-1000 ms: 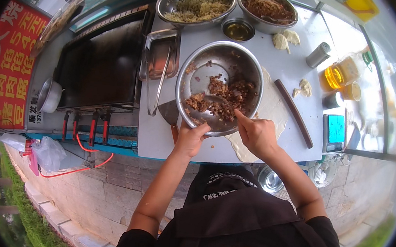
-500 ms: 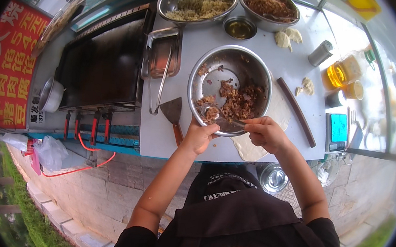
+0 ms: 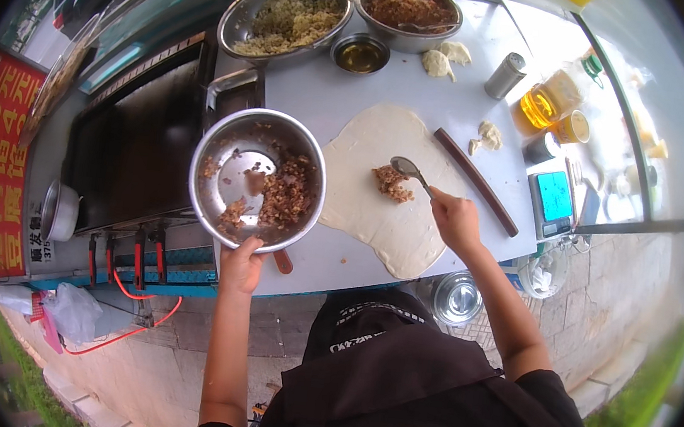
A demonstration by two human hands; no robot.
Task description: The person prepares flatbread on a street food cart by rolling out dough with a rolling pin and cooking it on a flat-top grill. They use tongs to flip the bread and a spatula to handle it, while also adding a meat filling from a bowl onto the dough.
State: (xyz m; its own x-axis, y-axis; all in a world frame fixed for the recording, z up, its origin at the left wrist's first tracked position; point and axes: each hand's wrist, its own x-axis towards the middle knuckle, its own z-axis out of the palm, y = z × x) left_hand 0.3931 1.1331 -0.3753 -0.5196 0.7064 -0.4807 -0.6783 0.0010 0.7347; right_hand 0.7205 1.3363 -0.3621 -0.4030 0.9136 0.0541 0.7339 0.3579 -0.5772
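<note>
Nearest: left hand [image 3: 242,268] clamped on the near rim of a steel bowl [image 3: 221,138], thumb up at the edge; lower fingers hidden, so their exact set cannot be told. Brown filling [image 3: 290,191] is gathered mostly along the bowl's right side. A wooden handle [image 3: 283,261] is seen just beside its near rim. Spoon [image 3: 411,171] gripped by the right hand [image 3: 456,221], fingers closed round the handle, its tip held at a small filling heap [image 3: 392,187]. Heap laid on a flat dough sheet [image 3: 384,134], spread right of the bowl. Dark rolling pin [image 3: 476,182] set aslant at the sheet's right. Beyond, dough scraps [image 3: 489,136], a metal canister [image 3: 506,75], a small oil dish [image 3: 360,54]; farthest, two large filled bowls side by side
</note>
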